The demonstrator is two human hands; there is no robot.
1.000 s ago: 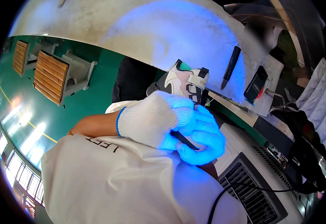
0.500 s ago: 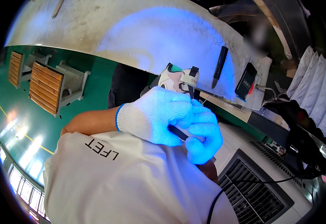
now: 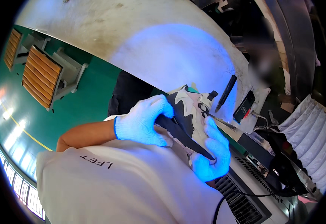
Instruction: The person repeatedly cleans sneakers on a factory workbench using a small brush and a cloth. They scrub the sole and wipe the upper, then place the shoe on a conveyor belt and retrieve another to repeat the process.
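Observation:
A sneaker (image 3: 193,118) in grey, white and pale pink, with a green patch at its collar, is held between my two gloved hands in front of my chest. My left hand (image 3: 144,121), in a white knit glove with a blue cuff edge, grips one end of its dark grey side. Around the other end curls my right hand (image 3: 215,153), also gloved, with its fingers along the lace side. Blue light falls on both gloves. A black pen-like tool (image 3: 226,93) lies on the table just beyond the shoe.
The pale worktable (image 3: 96,37) runs across the top, with a blue light patch on it. A phone (image 3: 244,106) rests at its right. A ribbed white duct (image 3: 312,130) stands far right. Below is a machine with a dark grille (image 3: 245,205) and a black cable (image 3: 222,201). Slatted wooden seats (image 3: 41,76) stand left.
My hands, close together and covering most of the shoe before, have moved apart to its two ends. The shoe has turned, so its side now shows. The view has shifted slightly.

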